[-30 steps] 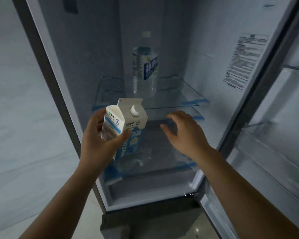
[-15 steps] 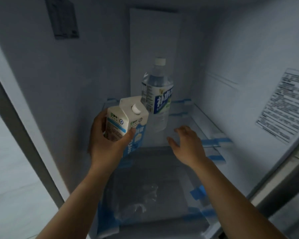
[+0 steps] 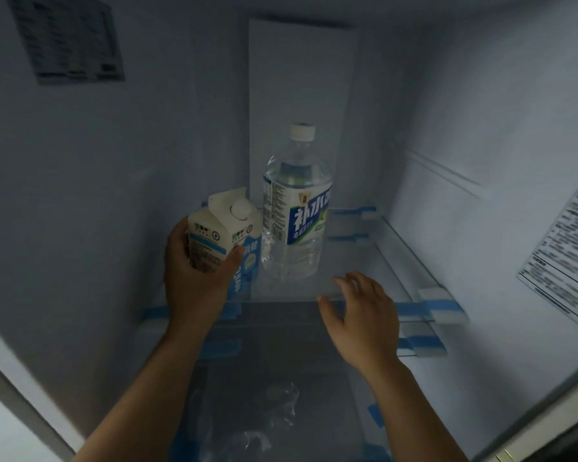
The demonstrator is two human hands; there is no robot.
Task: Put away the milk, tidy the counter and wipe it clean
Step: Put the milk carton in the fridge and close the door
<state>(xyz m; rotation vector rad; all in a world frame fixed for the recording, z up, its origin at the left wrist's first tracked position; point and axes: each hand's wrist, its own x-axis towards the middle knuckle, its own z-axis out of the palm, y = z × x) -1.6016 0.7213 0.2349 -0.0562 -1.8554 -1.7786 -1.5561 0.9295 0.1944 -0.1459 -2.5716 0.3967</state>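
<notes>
Inside the open fridge, my left hand (image 3: 194, 281) grips a white and blue milk carton (image 3: 226, 236) with a round white cap, upright over the left part of a glass shelf (image 3: 397, 261). Whether the carton's base touches the shelf I cannot tell. Just right of the carton stands a large clear water bottle (image 3: 296, 211) with a blue and white label. My right hand (image 3: 361, 315) hovers open at the shelf's front edge, right of the bottle, holding nothing.
The fridge's white walls close in on both sides, with a printed sticker (image 3: 571, 248) on the right wall and a dark label (image 3: 69, 38) at upper left. Blue tape (image 3: 444, 305) marks the shelf ends. A lower shelf (image 3: 274, 395) lies beneath my arms.
My head and both hands have moved deeper into the fridge. The carton has travelled forward and now sits close beside the water bottle over the glass shelf.
</notes>
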